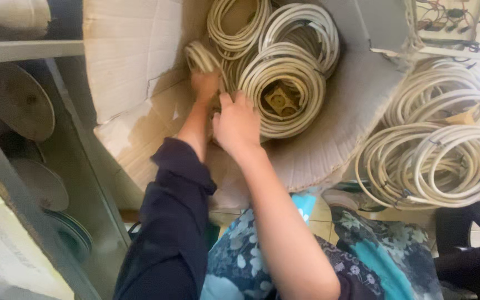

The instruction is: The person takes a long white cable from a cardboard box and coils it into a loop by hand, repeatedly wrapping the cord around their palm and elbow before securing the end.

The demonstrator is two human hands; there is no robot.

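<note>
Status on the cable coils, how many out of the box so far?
Out: a pile of coils lies on the floor right of the cardboard box. In hand: left hand and right hand reach among the coils in the box. Left: several coils remain inside.

Both hands are deep in a big cardboard box full of coiled cream cable. Left hand grips a small coil, right hand rests against a bigger coil. More coils are piled on the floor just beside the box.
</note>
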